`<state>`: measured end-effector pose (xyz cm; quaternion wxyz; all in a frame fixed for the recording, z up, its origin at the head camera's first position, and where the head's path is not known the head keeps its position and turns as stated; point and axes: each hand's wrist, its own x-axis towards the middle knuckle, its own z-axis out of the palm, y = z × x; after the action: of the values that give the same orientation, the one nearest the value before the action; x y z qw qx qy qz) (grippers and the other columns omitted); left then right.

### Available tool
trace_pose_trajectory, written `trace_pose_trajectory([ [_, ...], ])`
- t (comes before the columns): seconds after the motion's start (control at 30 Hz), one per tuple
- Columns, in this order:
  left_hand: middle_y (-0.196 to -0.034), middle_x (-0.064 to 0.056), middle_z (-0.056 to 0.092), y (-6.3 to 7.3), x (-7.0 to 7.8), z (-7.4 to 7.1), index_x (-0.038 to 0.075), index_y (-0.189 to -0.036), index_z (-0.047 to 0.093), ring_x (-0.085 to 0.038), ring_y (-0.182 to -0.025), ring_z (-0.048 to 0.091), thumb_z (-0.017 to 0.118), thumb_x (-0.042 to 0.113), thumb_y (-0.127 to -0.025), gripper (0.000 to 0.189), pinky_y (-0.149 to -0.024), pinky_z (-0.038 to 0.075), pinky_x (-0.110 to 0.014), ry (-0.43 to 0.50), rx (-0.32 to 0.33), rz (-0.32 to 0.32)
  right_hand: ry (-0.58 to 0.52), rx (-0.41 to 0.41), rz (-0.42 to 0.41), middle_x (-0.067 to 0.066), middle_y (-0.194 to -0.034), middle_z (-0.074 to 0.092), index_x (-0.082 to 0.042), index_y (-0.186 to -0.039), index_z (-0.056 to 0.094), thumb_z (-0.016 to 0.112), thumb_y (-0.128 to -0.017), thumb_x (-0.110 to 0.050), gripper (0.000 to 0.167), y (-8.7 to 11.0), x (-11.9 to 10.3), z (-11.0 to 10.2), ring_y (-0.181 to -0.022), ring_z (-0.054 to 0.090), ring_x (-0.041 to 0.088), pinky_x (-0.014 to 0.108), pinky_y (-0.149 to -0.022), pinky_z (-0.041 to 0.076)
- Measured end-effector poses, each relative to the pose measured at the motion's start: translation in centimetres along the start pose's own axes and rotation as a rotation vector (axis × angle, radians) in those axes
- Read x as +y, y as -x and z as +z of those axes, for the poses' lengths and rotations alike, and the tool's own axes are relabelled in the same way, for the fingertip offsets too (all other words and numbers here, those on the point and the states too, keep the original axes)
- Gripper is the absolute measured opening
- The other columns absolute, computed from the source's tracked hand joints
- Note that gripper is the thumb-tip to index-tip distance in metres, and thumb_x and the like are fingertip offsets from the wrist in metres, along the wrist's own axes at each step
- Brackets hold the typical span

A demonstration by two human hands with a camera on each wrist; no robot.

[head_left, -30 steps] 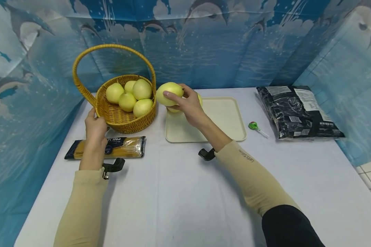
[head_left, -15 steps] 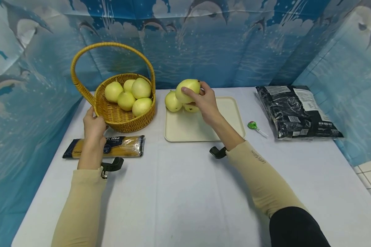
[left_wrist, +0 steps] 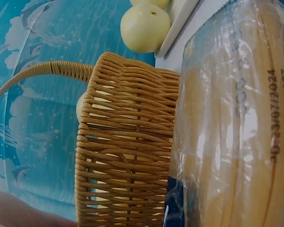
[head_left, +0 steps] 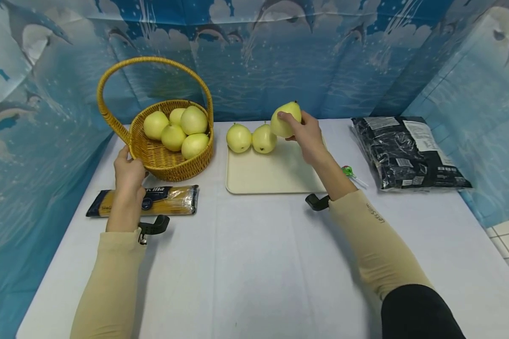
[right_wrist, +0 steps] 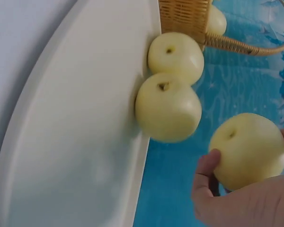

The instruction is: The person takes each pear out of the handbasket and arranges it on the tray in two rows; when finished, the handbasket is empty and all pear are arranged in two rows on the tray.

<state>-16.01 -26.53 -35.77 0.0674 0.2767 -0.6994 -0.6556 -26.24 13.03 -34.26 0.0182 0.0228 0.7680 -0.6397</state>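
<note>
My right hand (head_left: 311, 137) holds a pale green pear (head_left: 286, 119) above the back right of the cream tray (head_left: 275, 176), thumb on the near side. In the right wrist view, the held pear (right_wrist: 248, 151) is apart from the two pears on the tray. Those two, a left pear (head_left: 239, 138) and a right pear (head_left: 264, 139), stand side by side along the tray's back edge. My left hand (head_left: 129, 174) grips the left side of the wicker basket (head_left: 176, 175), near the foot of its handle; its fingertips are partly hidden. Several pears (head_left: 173, 138) lie inside the basket.
A pack of spaghetti (head_left: 174, 200) lies in front of the basket, partly under my left wrist. Right of the tray are a green lollipop (head_left: 348, 171), partly behind my right forearm, and a black plastic package (head_left: 409, 155). A blue dolphin-print curtain (head_left: 305, 70) closes off the back.
My right hand has carried the pear rightward from beside the basket, past the two pears on the tray, which now show fully. The pear has turned more upright. My left hand stays on the basket.
</note>
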Motion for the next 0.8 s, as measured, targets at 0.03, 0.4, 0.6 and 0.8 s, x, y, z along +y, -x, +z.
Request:
trace_pose_trajectory([
  [0.03,-0.169,-0.01,0.034,0.0,0.0,0.0,0.031,-0.171,0.008,-0.022,-0.143,0.045,0.039,0.011,-0.111,0.07,-0.111,0.039,-0.036,0.002,-0.001,-0.001,0.038,0.006,0.023,0.006,-0.13,0.059,-0.011,-0.143,0.058,0.073,-0.094,-0.056,0.068,-0.1,0.1,-0.4,-0.111,0.06,0.018,0.035,-0.092,0.057],
  [0.4,-0.171,-0.01,0.031,0.0,-0.1,0.0,0.029,-0.171,0.005,-0.024,-0.15,0.04,0.037,0.009,-0.111,0.071,-0.114,0.039,-0.036,0.011,-0.019,0.021,0.25,0.063,0.175,0.018,-0.141,0.051,-0.002,-0.144,0.051,0.073,-0.091,-0.056,0.079,-1.2,2.1,-2.1,-0.116,0.055,0.022,0.046,-0.097,0.059],
  [0.6,-0.173,-0.009,0.026,-0.2,-0.1,0.0,0.027,-0.171,0.003,-0.023,-0.153,0.036,0.037,0.007,-0.11,0.073,-0.119,0.036,-0.037,0.024,-0.027,0.024,0.275,0.032,0.224,0.016,-0.136,0.053,0.0,-0.137,0.059,0.071,-0.092,-0.058,0.074,-2.2,3.0,-2.1,-0.102,0.059,0.021,0.044,-0.096,0.059],
  [0.8,-0.173,-0.008,0.027,-0.4,-0.2,-0.1,0.028,-0.172,0.005,-0.023,-0.152,0.037,0.037,0.008,-0.11,0.072,-0.116,0.037,-0.037,0.026,-0.024,0.023,0.336,0.006,0.215,0.019,-0.137,0.054,0.002,-0.139,0.059,0.072,-0.092,-0.061,0.079,-2.8,3.6,-2.0,-0.097,0.061,0.021,0.039,-0.088,0.062],
])
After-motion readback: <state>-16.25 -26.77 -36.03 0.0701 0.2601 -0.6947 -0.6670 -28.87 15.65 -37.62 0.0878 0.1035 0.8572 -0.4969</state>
